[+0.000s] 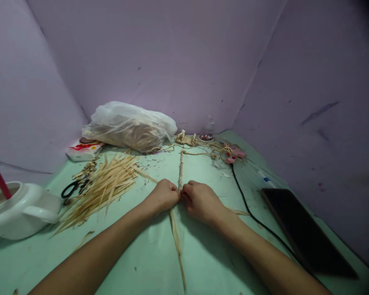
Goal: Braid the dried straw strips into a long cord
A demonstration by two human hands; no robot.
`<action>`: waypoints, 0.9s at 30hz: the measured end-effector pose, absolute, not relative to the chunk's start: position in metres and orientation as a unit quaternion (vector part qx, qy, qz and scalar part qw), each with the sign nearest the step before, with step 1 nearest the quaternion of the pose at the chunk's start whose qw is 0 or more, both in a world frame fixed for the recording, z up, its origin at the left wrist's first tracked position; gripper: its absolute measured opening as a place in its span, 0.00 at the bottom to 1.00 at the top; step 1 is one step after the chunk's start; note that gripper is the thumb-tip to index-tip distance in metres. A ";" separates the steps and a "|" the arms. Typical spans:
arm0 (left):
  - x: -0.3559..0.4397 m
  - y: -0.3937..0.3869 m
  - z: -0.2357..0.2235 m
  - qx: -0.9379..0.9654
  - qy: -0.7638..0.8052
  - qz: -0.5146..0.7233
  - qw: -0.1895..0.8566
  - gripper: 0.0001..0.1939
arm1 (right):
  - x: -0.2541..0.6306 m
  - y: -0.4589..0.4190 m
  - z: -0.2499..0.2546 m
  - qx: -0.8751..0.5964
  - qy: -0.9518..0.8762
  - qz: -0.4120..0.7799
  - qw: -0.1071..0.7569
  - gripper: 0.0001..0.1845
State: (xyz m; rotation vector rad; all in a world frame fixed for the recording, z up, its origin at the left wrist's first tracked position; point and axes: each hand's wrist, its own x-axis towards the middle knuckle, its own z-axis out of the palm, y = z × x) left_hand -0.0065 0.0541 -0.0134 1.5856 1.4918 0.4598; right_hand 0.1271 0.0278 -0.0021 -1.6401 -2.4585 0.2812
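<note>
Fingers (188, 190) of both hands are curled tight, pinching the near end of a thin braid (181, 170), knuckles almost meeting. Left hand (166, 194) grips from the braid's left, right hand (201, 200) from its right. Which strand sits under which fingertip is hidden; can't call it. Braid lies on the green table (144, 262), running straight away from the hands.

To do it well: lock one pinch on the last crossing while the other shifts a strand, pull evenly both sides, strips flat, no twist. Loose strip (176, 237) trails from the braid's near end toward the body; keep forearms off it. Thin cord (199, 153) leads right from the braid's far end; snagging it would probably skew the line.

Strip pile (107, 184) is left of the braid, looks reachable. Scissors (70, 189) further left, white pot (27, 209) furthest; mind the left elbow. Black cable (242, 196) right of the braid, dark flat device (304, 229) beyond that. Clear of the work.
</note>
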 end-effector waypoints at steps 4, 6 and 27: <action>-0.002 0.048 -0.011 0.607 0.609 0.196 0.470 0.08 | 0.120 0.019 0.006 -0.603 -0.793 0.068 0.050 0.11; 0.001 0.046 -0.009 0.564 0.617 0.203 0.510 0.08 | 0.116 0.015 0.009 -0.621 -0.780 0.067 0.037 0.11; -0.012 0.051 0.005 0.494 0.583 0.204 0.611 0.05 | 0.106 -0.010 0.032 -0.540 -0.822 0.179 0.003 0.13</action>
